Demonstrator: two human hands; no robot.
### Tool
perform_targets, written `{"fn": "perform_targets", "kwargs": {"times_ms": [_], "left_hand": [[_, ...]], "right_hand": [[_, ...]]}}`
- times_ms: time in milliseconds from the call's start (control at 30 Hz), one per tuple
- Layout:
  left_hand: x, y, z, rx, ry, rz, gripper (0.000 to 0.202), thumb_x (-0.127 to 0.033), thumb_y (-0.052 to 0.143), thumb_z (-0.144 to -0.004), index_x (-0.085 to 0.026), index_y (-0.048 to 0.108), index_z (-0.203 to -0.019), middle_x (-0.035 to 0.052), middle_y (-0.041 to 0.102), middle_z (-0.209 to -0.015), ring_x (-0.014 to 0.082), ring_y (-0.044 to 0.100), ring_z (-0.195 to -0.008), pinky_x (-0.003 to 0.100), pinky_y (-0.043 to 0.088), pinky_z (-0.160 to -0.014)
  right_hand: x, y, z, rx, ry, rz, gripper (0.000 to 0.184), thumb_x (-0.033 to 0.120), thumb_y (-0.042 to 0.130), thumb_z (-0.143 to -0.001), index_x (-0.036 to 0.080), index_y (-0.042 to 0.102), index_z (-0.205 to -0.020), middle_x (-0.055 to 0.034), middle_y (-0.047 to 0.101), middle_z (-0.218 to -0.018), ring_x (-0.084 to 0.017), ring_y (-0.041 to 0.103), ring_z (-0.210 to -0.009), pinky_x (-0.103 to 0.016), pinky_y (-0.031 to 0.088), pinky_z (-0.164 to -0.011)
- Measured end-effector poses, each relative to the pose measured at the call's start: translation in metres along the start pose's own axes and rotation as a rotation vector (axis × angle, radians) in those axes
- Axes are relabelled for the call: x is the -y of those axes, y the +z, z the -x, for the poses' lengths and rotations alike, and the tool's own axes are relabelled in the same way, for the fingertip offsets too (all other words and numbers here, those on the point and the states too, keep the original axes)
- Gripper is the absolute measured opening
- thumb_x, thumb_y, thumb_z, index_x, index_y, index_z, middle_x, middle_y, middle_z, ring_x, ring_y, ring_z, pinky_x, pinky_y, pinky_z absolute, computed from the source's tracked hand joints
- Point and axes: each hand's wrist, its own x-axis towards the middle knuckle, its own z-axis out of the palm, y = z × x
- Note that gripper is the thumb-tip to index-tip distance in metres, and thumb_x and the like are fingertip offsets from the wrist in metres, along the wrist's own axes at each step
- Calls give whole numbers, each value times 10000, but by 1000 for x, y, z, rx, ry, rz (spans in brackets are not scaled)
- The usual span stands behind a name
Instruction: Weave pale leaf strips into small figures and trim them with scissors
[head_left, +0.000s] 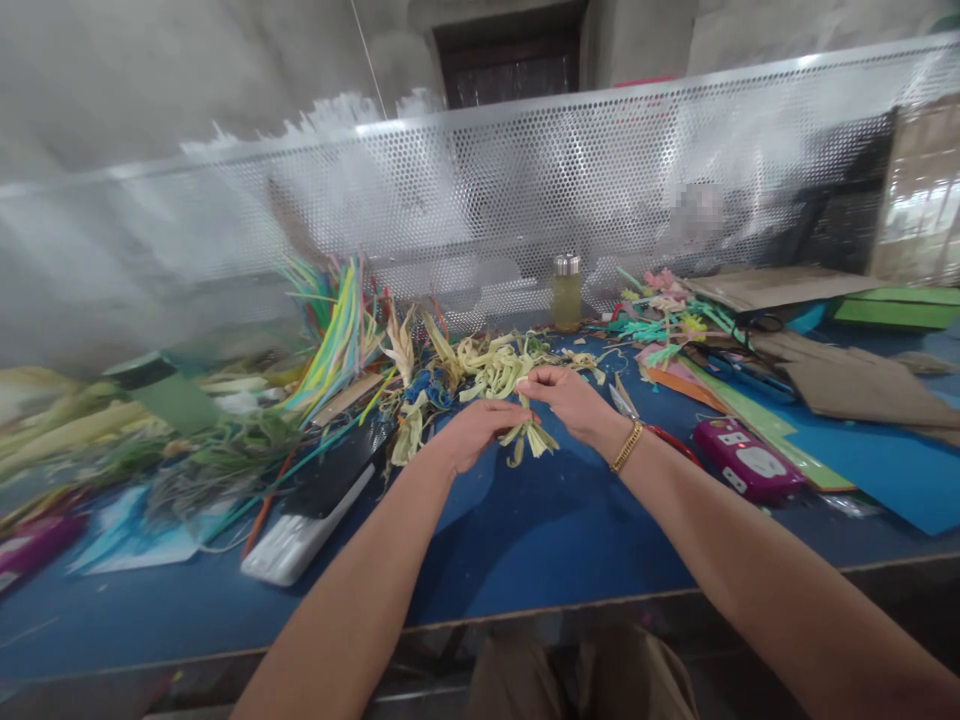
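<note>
My left hand (480, 432) and right hand (568, 398) hold one pale husk piece (536, 437) in a narrow pinch, above the blue table (540, 545); two purple boxes (746, 460), one per side, carry white panels (761, 461), any print too small to read; one capped bottle (568, 297) stands beyond the heaped husk strips (495, 365); scissors (624, 398) lie beside my right hand.

Looks like a small, pale yellow-green bundle of papery husk-like strips (537, 438), gathered narrow at the top and splayed into loose, ragged ends below. Is held roughly upright over the flat blue tabletop (540, 540), just in front of a heap of pale curled strips (491, 365).
</note>
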Motion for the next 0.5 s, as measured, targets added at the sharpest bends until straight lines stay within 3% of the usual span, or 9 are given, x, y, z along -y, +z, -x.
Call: {"fn": "perform_targets", "kwargs": {"times_ms": [133, 333, 500], "left_hand": [[-2, 0, 1, 86, -78, -23, 208, -393, 745, -681, -191, 761, -727, 26, 601, -583, 164, 515, -596, 301, 361, -587], [-3, 4, -4, -109, -16, 124, 326, -394, 757, -691, -200, 750, -952, -33, 483, -592, 89, 370, -534, 250, 292, -534], [-4, 4, -7, -262, -6, 280, 376, -411, 767, -682, -171, 725, -968, -40, 459, -588, 81, 382, -542, 232, 318, -541]], "right_hand": [[-2, 0, -2, -42, -21, 46, 290, 421, 660, -747, 190, 538, -621, 32, 496, -599, -104, 450, -575, -256, 406, -589], [12, -17, -3, -256, -242, 340, 212, 384, 557, -853, 188, 637, -860, -41, 657, -857, -154, 578, -786, -285, 445, -727], [15, -18, 3, -102, -344, 693, 198, 376, 686, -781, 192, 621, -815, -20, 663, -778, -151, 592, -723, -268, 421, -686]]}}
